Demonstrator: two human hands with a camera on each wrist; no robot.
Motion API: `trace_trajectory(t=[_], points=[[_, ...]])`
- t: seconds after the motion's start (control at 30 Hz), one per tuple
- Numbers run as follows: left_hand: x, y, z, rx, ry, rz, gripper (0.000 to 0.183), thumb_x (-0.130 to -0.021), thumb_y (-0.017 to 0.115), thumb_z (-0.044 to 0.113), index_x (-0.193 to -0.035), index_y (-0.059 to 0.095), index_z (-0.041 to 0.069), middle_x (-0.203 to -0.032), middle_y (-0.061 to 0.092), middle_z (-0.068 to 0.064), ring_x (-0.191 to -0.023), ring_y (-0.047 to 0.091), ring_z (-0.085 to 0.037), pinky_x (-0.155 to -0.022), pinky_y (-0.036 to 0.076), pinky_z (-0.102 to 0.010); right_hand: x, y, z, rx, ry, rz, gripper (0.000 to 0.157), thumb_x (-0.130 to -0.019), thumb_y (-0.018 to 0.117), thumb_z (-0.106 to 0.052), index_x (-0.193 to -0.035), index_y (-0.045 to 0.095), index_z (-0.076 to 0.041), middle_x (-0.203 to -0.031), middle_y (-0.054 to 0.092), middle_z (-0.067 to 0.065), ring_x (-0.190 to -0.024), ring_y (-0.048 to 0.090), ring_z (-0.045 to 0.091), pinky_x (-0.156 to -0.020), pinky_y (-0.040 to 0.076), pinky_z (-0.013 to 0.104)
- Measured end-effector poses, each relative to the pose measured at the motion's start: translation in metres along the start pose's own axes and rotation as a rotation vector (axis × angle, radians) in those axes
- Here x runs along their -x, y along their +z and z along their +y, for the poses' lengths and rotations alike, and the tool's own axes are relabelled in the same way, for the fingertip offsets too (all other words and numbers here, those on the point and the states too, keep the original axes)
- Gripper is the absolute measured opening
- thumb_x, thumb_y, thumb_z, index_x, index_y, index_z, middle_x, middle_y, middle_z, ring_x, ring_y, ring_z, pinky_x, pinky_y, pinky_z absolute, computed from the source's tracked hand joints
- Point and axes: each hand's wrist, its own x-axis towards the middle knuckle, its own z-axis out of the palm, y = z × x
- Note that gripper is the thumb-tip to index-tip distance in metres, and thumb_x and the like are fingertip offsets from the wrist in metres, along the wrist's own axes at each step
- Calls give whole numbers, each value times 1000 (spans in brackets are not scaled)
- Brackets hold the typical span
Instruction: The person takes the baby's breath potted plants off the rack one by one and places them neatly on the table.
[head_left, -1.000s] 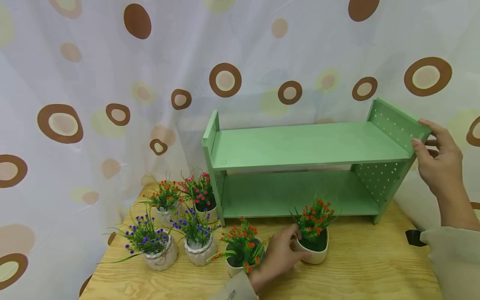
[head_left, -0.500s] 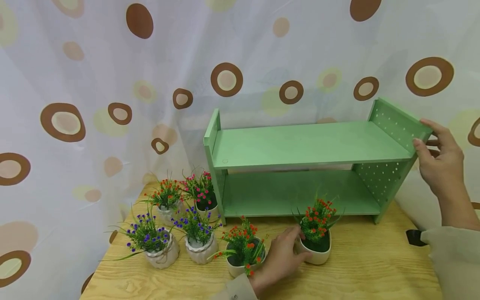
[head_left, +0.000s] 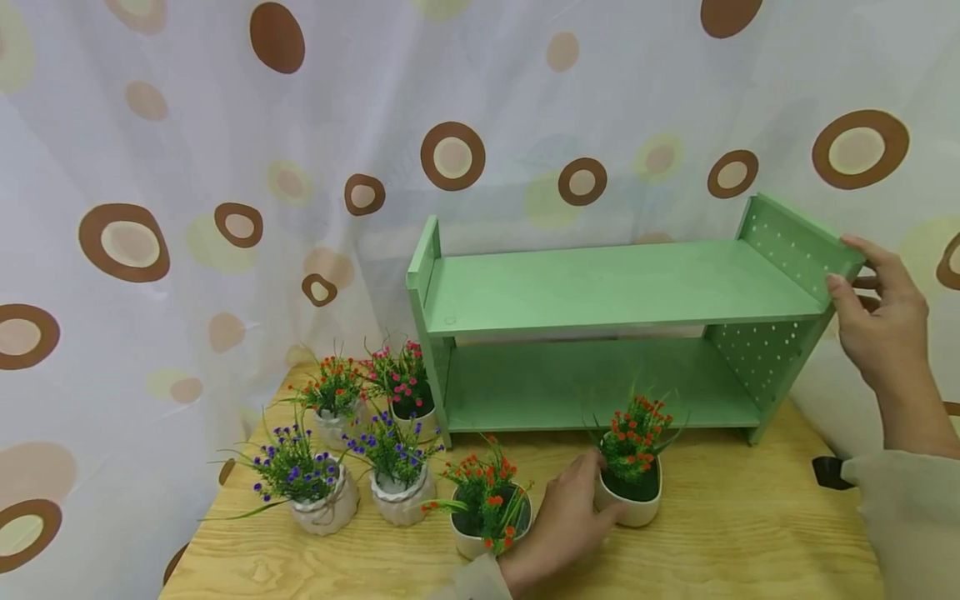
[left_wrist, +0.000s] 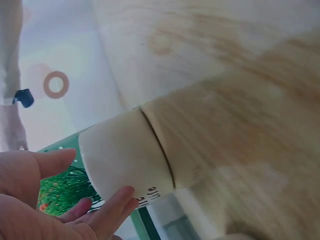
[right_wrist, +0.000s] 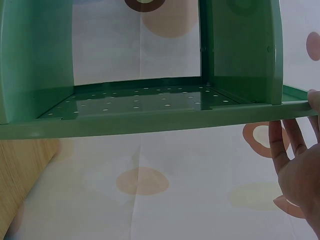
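My left hand is at the left side of a potted plant with orange-red flowers, which stands on the table in front of the shelf. In the left wrist view its white pot has dark lettering; my fingers lie along its side and the thumb is spread away from them. With thumb and fingers on either side, my right hand grips the upper front corner of the green two-tier shelf's right end panel. The right wrist view shows fingers against that panel's edge.
Close by my left wrist is another orange-flowered pot. Two purple-flowered pots, an orange one and a pink one stand left of the shelf on the wooden table. A patterned curtain hangs behind.
The potted plant by my left hand has shifted slightly right, and the left hand has moved slightly with it. My right hand keeps its place on the shelf.
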Motion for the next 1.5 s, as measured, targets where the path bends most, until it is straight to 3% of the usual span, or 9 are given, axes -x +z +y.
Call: trace_trajectory(t=[0.1, 0.27, 0.43, 0.6, 0.8, 0.97, 1.17, 1.33, 1.5], points=[[1, -2, 4, -25, 17, 21, 42, -91, 81, 29, -123, 57, 16, -118, 66, 5, -105, 66, -10, -83, 55, -24, 0, 0, 0, -9, -1, 6, 52, -108, 52, -23, -157, 44, -38, -156, 46, -9, -103, 42, -14, -88, 36, 10], [3, -4, 8, -61, 4, 28, 47, -92, 80, 30, -130, 55, 16, -119, 67, 3, -93, 66, -11, -78, 54, -25, 0, 2, 1, -20, -8, 10, 51, -108, 53, -22, -156, 45, -36, -154, 48, -10, -102, 43, -14, -88, 36, 10], [3, -6, 13, -108, 25, 38, 60, -94, 78, 33, -144, 48, 16, -138, 63, -2, -99, 69, -16, -86, 59, -33, 0, 3, 2, -18, -16, 3, 52, -108, 53, -22, -156, 45, -36, -155, 47, -9, -102, 43, -14, -87, 36, 10], [1, -14, 25, -203, 124, 107, 67, -95, 76, 38, -149, 45, 15, -154, 51, -3, -122, 66, -26, -94, 60, -42, -1, 3, 1, -19, -7, 10, 51, -107, 53, -22, -156, 45, -37, -155, 48, -10, -102, 43, -14, -88, 36, 10], [5, -33, 50, -251, 297, 199, 65, -95, 76, 41, -146, 47, 15, -157, 48, -3, -132, 60, -21, -94, 59, -34, -1, 3, -1, -20, 10, 20, 51, -107, 53, -21, -155, 46, -38, -151, 49, -14, -102, 43, -13, -87, 35, 10], [16, -63, 79, -195, 430, 236, 58, -96, 74, 40, -144, 50, 18, -155, 51, 1, -136, 57, -15, -100, 55, -27, -2, 3, -2, -29, 15, 33, 51, -107, 55, -19, -154, 48, -38, -151, 50, -13, -100, 44, -13, -86, 35, 10], [27, -120, 103, -38, 535, 302, 57, -93, 80, 31, -142, 55, 18, -155, 52, 2, -139, 54, -14, -107, 50, -27, -4, 4, -3, -46, 0, 56, 51, -106, 56, -15, -152, 51, -35, -150, 53, -12, -100, 46, -12, -85, 37, 10], [27, -161, 94, -38, 564, 361, 65, -90, 82, 28, -147, 53, 18, -157, 51, 1, -142, 51, -16, -111, 49, -34, -3, 3, -3, -37, 2, 51, 51, -106, 55, -16, -153, 50, -36, -151, 52, -11, -101, 45, -12, -85, 37, 9], [29, -189, 74, -55, 502, 365, 68, -91, 81, 29, -151, 50, 21, -158, 49, 2, -144, 49, -17, -112, 49, -42, -3, 4, -2, -32, 8, 43, 51, -106, 55, -16, -153, 50, -36, -149, 52, -14, -101, 45, -12, -86, 36, 10]])
